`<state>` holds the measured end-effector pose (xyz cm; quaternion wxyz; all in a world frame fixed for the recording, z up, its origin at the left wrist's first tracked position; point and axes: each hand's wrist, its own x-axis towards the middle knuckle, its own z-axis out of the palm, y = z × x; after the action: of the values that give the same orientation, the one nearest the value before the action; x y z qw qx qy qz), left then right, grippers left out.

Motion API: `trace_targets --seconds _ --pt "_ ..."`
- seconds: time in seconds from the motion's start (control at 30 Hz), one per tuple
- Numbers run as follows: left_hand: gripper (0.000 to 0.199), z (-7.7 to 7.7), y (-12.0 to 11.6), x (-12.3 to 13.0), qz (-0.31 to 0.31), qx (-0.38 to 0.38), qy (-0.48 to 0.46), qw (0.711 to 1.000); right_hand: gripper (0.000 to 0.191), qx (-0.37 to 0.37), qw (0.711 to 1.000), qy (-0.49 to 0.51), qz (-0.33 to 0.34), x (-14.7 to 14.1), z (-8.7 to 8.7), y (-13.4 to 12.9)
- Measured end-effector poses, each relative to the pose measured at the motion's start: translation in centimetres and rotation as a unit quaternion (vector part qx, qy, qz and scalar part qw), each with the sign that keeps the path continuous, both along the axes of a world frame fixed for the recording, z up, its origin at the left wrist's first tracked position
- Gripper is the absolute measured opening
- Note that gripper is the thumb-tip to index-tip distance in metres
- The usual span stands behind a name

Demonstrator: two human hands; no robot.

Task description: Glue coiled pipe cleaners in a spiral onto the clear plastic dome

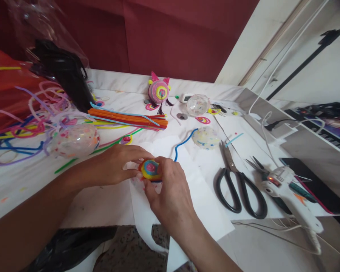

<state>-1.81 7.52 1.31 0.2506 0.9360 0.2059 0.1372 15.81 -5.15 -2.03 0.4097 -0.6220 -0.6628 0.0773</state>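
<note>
My left hand [120,166] and my right hand [171,189] meet over white paper near the table's front edge. Between their fingers is a flat coil of pipe cleaners [150,169], with pink in the middle, then blue, yellow and red rings. My left fingers and thumb close on its left side; my right fingers and thumb grip its right side. A blue pipe cleaner [184,142] curves away behind my right hand, though where it ends there is hidden. Something pale and speckled shows beneath the coil, too covered to make out.
Black-handled scissors [235,181], pliers [257,168] and a white glue gun [291,192] lie at right. Orange pipe cleaners [127,118] are bundled behind my hands. Speckled clear balls [75,140] sit around, and a pink coiled ornament [159,91] stands at the back.
</note>
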Motion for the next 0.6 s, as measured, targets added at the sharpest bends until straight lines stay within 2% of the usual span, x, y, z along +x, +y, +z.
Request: trace_targets --seconds 0.17,0.43,0.6 --pt "0.031 -0.3 0.0 0.2 -0.001 0.006 -0.012 1.000 0.020 -0.003 1.000 0.018 0.004 0.2 -0.1 -0.2" --pt "0.026 0.1 -0.3 0.3 -0.014 0.001 -0.005 1.000 0.034 -0.025 0.995 0.084 0.047 1.4 0.2 -0.8" --pt "0.026 0.2 -0.6 0.4 -0.002 0.018 -0.002 1.000 0.033 -0.011 0.997 0.066 0.031 1.2 0.0 -0.8"
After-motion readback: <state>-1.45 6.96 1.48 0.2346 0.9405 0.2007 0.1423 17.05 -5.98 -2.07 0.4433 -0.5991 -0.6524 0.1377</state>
